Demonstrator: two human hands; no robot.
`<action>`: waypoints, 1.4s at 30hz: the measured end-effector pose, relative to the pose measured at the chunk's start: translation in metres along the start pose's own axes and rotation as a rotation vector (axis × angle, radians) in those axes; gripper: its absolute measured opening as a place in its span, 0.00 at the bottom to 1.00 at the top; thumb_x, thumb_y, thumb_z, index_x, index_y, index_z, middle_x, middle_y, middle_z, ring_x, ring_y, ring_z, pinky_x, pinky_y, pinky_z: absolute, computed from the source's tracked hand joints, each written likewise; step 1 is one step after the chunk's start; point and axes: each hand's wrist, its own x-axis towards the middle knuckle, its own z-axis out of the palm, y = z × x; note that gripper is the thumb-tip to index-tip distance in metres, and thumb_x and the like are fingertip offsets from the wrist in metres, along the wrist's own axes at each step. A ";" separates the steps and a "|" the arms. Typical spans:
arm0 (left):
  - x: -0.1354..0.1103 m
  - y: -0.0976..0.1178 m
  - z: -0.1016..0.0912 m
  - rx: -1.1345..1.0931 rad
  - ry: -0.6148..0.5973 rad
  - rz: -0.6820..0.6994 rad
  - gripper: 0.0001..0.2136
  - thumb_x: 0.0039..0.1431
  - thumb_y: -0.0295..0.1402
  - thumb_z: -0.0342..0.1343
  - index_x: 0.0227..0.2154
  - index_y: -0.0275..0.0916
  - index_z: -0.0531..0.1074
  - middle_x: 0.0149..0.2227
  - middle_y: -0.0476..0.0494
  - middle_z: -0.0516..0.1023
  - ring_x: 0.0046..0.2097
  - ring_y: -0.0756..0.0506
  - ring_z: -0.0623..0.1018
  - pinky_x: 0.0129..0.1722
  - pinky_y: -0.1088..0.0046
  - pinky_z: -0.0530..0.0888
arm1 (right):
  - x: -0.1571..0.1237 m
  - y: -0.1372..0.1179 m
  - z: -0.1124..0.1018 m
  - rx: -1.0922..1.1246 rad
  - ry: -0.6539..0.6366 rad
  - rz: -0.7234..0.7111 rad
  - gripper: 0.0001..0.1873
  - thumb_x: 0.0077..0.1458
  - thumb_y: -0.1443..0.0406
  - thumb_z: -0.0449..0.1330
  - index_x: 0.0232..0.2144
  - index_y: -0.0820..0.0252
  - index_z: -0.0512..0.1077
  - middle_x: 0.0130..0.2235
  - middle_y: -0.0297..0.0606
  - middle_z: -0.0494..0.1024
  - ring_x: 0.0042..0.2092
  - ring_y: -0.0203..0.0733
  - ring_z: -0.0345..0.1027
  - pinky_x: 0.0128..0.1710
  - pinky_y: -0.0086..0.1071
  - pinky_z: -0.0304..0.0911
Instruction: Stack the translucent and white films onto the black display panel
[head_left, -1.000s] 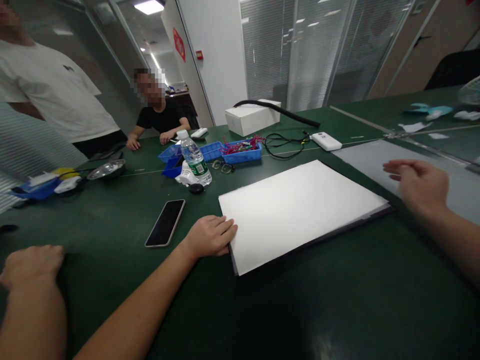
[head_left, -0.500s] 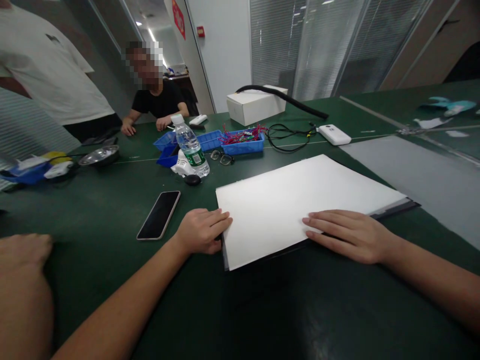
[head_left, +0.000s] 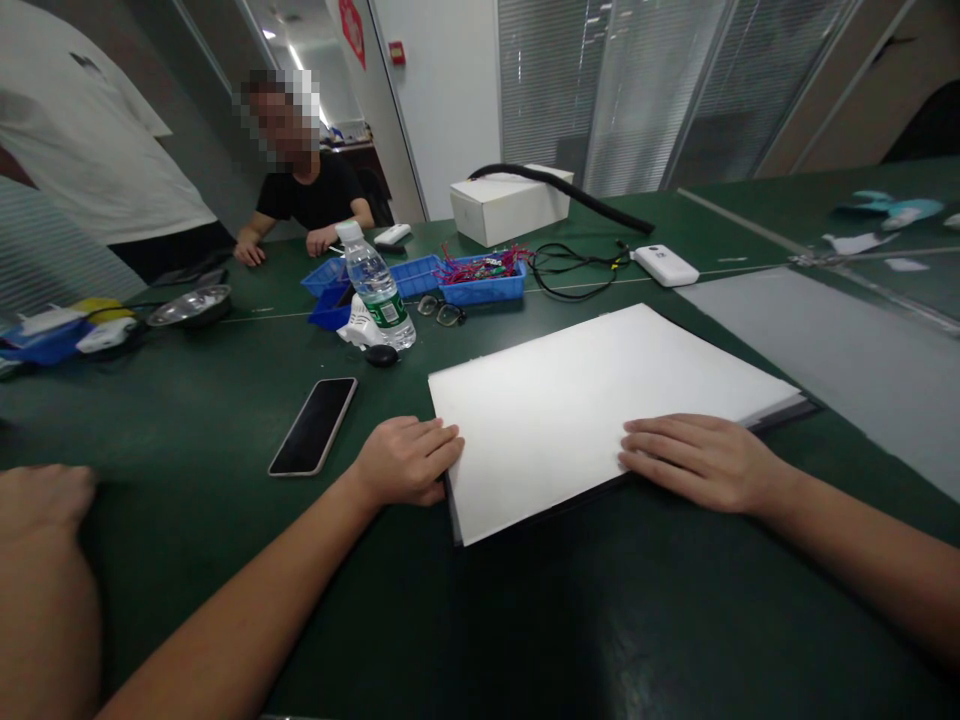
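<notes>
A stack of large white sheets [head_left: 555,400] lies at a slant on the green table, with a dark layer showing beneath its near edge. My left hand [head_left: 411,458] closes on the left edge of this stack, fingers on top and thumb low by the side. On the near edge, toward the right, rests my right hand [head_left: 697,462], its fingers stretched out flat over the top sheet; its thumb is hidden. A phone [head_left: 313,427] with a dark screen lies left of my left hand, apart from it.
Beyond the stack stand a water bottle [head_left: 379,290], glasses [head_left: 442,311], a blue tray [head_left: 480,288] of red wires, a white box [head_left: 510,208] and a white device [head_left: 665,266]. Another person's arm [head_left: 45,570] rests at left. A person [head_left: 311,200] sits across the table [head_left: 187,420].
My right hand has slid a little to the right along the near edge. The stack has turned slightly, its right corner shifting left. My left hand keeps its place at the left edge.
</notes>
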 end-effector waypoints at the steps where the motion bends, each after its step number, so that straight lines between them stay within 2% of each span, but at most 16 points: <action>1: 0.000 0.000 0.000 0.004 0.009 0.003 0.15 0.63 0.37 0.55 0.47 0.41 0.82 0.46 0.40 0.90 0.43 0.38 0.90 0.33 0.66 0.82 | 0.001 0.000 0.000 -0.015 -0.001 -0.018 0.15 0.70 0.73 0.57 0.53 0.60 0.78 0.48 0.42 0.87 0.53 0.47 0.82 0.50 0.38 0.80; 10: 0.001 -0.001 -0.003 -0.059 0.133 -0.068 0.12 0.61 0.34 0.59 0.45 0.39 0.83 0.45 0.40 0.90 0.42 0.37 0.90 0.36 0.62 0.86 | 0.006 -0.002 -0.004 -0.061 0.042 -0.014 0.13 0.69 0.74 0.58 0.52 0.66 0.77 0.48 0.46 0.86 0.54 0.48 0.81 0.50 0.39 0.80; 15: 0.007 0.001 -0.006 -0.068 0.196 -0.091 0.10 0.61 0.32 0.60 0.42 0.38 0.82 0.43 0.40 0.90 0.41 0.37 0.91 0.35 0.61 0.87 | 0.000 -0.002 -0.001 -0.041 0.071 0.025 0.16 0.68 0.75 0.59 0.56 0.67 0.77 0.52 0.49 0.85 0.61 0.50 0.78 0.56 0.43 0.79; 18: 0.008 0.002 -0.008 -0.103 0.234 -0.133 0.08 0.63 0.34 0.62 0.43 0.40 0.83 0.44 0.41 0.90 0.43 0.38 0.91 0.37 0.63 0.87 | -0.008 0.000 -0.003 -0.031 0.101 0.049 0.19 0.67 0.75 0.60 0.58 0.67 0.77 0.56 0.51 0.84 0.64 0.52 0.75 0.59 0.44 0.78; 22: 0.006 0.000 -0.009 -0.162 0.262 -0.195 0.09 0.66 0.39 0.65 0.43 0.41 0.82 0.44 0.40 0.90 0.44 0.38 0.91 0.38 0.63 0.88 | -0.015 0.006 -0.011 -0.030 0.147 0.115 0.23 0.64 0.75 0.65 0.61 0.67 0.76 0.58 0.52 0.83 0.64 0.54 0.76 0.60 0.47 0.79; 25: 0.005 -0.002 -0.009 -0.201 0.252 -0.221 0.10 0.67 0.41 0.67 0.43 0.41 0.83 0.44 0.40 0.90 0.43 0.38 0.91 0.39 0.63 0.87 | -0.017 0.011 -0.017 -0.050 0.172 0.134 0.24 0.63 0.75 0.66 0.61 0.68 0.76 0.56 0.54 0.84 0.62 0.55 0.78 0.59 0.48 0.79; 32: 0.006 -0.002 -0.007 -0.251 0.226 -0.265 0.11 0.70 0.44 0.66 0.42 0.41 0.84 0.42 0.43 0.91 0.41 0.40 0.91 0.38 0.66 0.86 | -0.020 0.023 -0.031 -0.128 0.204 0.093 0.16 0.65 0.73 0.64 0.54 0.71 0.78 0.51 0.59 0.85 0.58 0.58 0.81 0.53 0.48 0.81; 37: 0.003 -0.005 -0.001 -0.330 0.234 -0.344 0.08 0.72 0.38 0.64 0.40 0.41 0.84 0.39 0.45 0.90 0.40 0.43 0.90 0.40 0.67 0.86 | -0.028 0.034 -0.040 -0.144 0.226 0.120 0.15 0.68 0.69 0.62 0.54 0.68 0.78 0.50 0.58 0.86 0.55 0.59 0.83 0.47 0.48 0.81; 42: 0.002 -0.008 0.000 -0.372 0.202 -0.404 0.09 0.73 0.36 0.61 0.38 0.41 0.84 0.38 0.46 0.90 0.39 0.44 0.90 0.40 0.68 0.85 | -0.036 0.045 -0.048 -0.180 0.252 0.169 0.14 0.70 0.66 0.60 0.54 0.65 0.78 0.47 0.56 0.87 0.50 0.58 0.84 0.43 0.47 0.79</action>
